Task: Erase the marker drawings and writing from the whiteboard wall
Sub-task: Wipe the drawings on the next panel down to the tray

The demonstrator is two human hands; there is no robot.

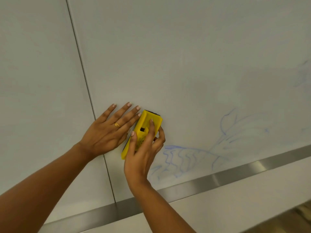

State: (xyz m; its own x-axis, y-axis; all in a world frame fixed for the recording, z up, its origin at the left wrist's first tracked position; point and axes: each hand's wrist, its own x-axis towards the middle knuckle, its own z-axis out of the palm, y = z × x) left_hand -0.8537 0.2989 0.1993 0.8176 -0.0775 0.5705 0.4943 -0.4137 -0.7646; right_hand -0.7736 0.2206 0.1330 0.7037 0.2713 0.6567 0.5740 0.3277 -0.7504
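Note:
A yellow eraser with a dark pad lies flat against the whiteboard wall. My right hand grips it, thumb on one side and fingers curled over the other. My left hand rests flat on the board just left of the eraser, fingers spread, a gold ring on one finger. Blue marker drawing of wavy lines and loops spreads to the right of the eraser, partly smeared. Fainter blue marks sit at the far right edge.
A dark vertical seam divides the board panels left of my hands. A brushed metal strip runs along the board's lower edge, with a pale wall band below it.

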